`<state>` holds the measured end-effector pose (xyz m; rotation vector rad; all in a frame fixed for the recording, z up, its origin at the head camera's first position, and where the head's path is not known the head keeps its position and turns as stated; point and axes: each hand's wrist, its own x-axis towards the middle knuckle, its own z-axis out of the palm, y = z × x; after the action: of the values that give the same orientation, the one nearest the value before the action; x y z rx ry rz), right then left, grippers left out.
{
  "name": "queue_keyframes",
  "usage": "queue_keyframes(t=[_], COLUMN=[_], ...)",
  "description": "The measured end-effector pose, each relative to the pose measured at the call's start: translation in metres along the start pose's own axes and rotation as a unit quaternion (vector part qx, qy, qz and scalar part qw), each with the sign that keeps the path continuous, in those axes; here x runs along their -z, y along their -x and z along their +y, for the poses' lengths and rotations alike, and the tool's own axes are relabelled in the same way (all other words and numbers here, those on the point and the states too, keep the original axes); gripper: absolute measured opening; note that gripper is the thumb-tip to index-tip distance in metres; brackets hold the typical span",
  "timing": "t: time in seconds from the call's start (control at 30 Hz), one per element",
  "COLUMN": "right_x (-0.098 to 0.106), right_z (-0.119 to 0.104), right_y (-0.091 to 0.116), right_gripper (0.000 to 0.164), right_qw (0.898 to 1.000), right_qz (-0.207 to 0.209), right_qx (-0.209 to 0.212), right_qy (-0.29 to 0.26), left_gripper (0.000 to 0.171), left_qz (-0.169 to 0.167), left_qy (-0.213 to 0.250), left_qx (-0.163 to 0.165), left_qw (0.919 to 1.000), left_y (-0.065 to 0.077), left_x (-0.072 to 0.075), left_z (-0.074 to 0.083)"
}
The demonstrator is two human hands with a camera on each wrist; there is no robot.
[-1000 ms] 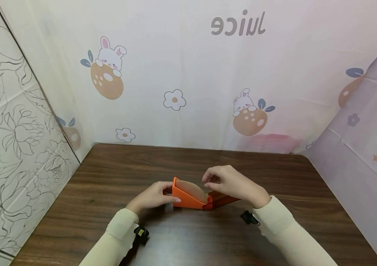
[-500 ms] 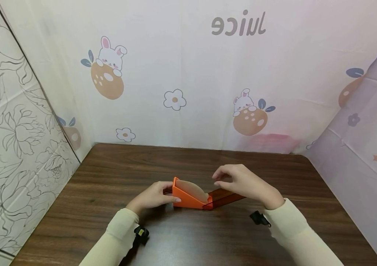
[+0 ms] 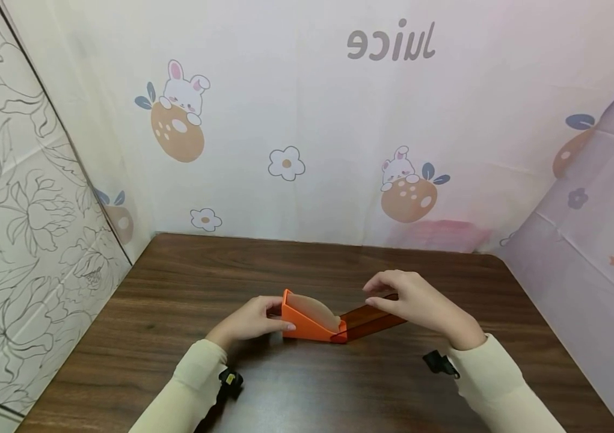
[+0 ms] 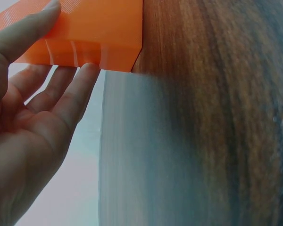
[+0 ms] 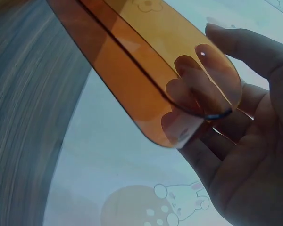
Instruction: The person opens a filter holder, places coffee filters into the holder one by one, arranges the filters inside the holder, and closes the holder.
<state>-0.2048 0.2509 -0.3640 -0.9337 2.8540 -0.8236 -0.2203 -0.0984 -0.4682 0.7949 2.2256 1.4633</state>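
Observation:
An orange wedge-shaped box [image 3: 303,322] lies on the table, a beige piece with a curved edge [image 3: 313,308] standing inside it. My left hand [image 3: 249,319] grips the box's tall end. In the left wrist view the thumb [image 4: 30,28] lies along one orange side and the fingertips touch the end wall. A see-through amber lid [image 3: 366,322] stretches out from the box's low end to the right, tilted upward. My right hand [image 3: 420,304] is at the lid's far end. In the right wrist view its loosely bent fingers show through the amber plastic, and the thumb [image 5: 231,37] stays apart from it.
The dark wooden table [image 3: 220,258] reaches back to a printed curtain [image 3: 328,108], with another curtain on the right and a flower-line panel [image 3: 36,210] on the left. Small black wrist cameras [image 3: 231,382] hang at both cuffs.
My right hand has moved to the right along the lid, baring more of it. My left hand and the orange box have stayed in place.

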Motion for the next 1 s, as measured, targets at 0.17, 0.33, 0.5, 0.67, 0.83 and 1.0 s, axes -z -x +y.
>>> queue_keyframes(t=[0.17, 0.33, 0.5, 0.67, 0.83, 1.0], right_x=[0.003, 0.006, 0.010, 0.010, 0.006, 0.004], right_z=[0.002, 0.004, 0.006, 0.011, 0.017, 0.021], right_y=[0.006, 0.014, 0.022, 0.032, 0.040, 0.045], right_gripper=[0.023, 0.028, 0.036, 0.047, 0.051, 0.056], right_qw=[1.000, 1.000, 1.000, 0.999, 0.999, 0.999], right_qz=[0.005, 0.008, 0.009, 0.014, 0.026, 0.036], right_qx=[-0.006, -0.013, -0.025, -0.031, -0.030, -0.040], right_qy=[0.005, 0.008, 0.007, 0.002, -0.003, -0.004], left_gripper=[0.024, 0.022, 0.022, 0.022, 0.022, 0.022], left_qz=[0.003, 0.002, 0.002, 0.002, 0.001, 0.002], left_qy=[0.001, 0.002, 0.003, 0.003, 0.002, 0.004], left_qx=[0.002, 0.002, 0.000, -0.002, 0.001, 0.003], left_qw=[1.0000, 1.0000, 1.0000, 1.0000, 1.0000, 1.0000], left_y=[0.000, -0.001, 0.000, 0.000, -0.001, -0.001], left_x=[0.000, -0.001, -0.001, -0.001, -0.001, -0.001], left_z=[-0.001, -0.002, -0.002, -0.001, -0.001, -0.001])
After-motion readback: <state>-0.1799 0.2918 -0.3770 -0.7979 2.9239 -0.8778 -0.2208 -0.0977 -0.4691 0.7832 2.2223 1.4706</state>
